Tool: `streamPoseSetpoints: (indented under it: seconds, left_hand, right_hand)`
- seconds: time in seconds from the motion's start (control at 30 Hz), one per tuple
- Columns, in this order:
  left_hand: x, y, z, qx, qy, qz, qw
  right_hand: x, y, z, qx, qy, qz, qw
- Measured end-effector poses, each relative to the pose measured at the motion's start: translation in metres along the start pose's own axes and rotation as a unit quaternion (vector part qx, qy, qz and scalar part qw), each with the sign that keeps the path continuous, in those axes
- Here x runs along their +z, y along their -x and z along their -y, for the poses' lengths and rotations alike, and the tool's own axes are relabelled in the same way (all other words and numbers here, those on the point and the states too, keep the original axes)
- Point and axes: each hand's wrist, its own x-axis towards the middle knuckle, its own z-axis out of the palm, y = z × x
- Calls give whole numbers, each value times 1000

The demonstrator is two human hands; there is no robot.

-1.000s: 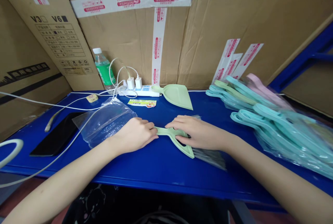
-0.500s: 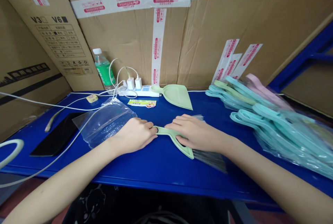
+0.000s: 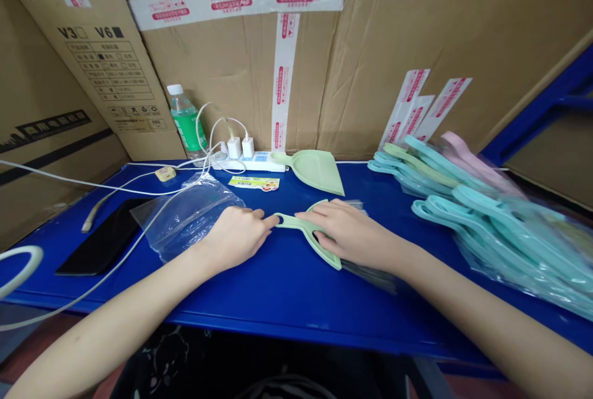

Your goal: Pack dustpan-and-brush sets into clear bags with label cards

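A light green hand brush (image 3: 290,222) lies across the middle of the blue table, its grey bristles pointing right. My left hand (image 3: 237,232) is closed, its fingertips at the hanging-hole end of the handle. Over the brush head lies my right hand (image 3: 356,230), fingers wrapped on it and covering much of its middle. Behind the brush is a matching green dustpan (image 3: 317,170), with its handle towards the left. Beside my left hand rests a clear plastic bag (image 3: 185,220), crumpled and flat.
Bagged turquoise, green and pink brush-and-dustpan-like pieces (image 3: 491,220) are piled at right. At left are a black phone-like slab (image 3: 104,238), white cables and a green-labelled bottle (image 3: 186,124). A power strip (image 3: 250,163) and a colourful card (image 3: 254,183) lie near the cardboard wall (image 3: 222,65).
The brush has shifted and turned slightly, its lower corner moving up and its upper corner now showing. Both hands have stayed at it, with a small movement.
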Motion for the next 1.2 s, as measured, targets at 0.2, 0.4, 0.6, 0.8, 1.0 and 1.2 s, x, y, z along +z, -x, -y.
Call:
streamPoseSetpoints:
  seconds: [0.2, 0.4, 0.6, 0.8, 1.0, 1.2]
  left_hand:
    - [1, 0, 1, -20, 5, -12, 1000]
    - [-1, 0, 0, -27, -16, 0, 1000]
    - [-3, 1, 2, -33, -18, -1, 999]
    - [-3, 0, 4, -44, -16, 7, 999]
    - [-3, 1, 6, -37, 34, -10, 999]
    - [1, 2, 13, -28, 55, -92, 994]
  right_hand:
    - [1, 0, -2, 16, -2, -18, 1000]
    - [1, -1, -2, 21, 23, -15, 999]
    - [1, 0, -2, 26, 21, -24, 999]
    - [2, 0, -4, 37, 11, -27, 999]
    - [-1, -1, 0, 42, 17, -13, 999]
    - [-6, -1, -2, 67, 43, 38, 996]
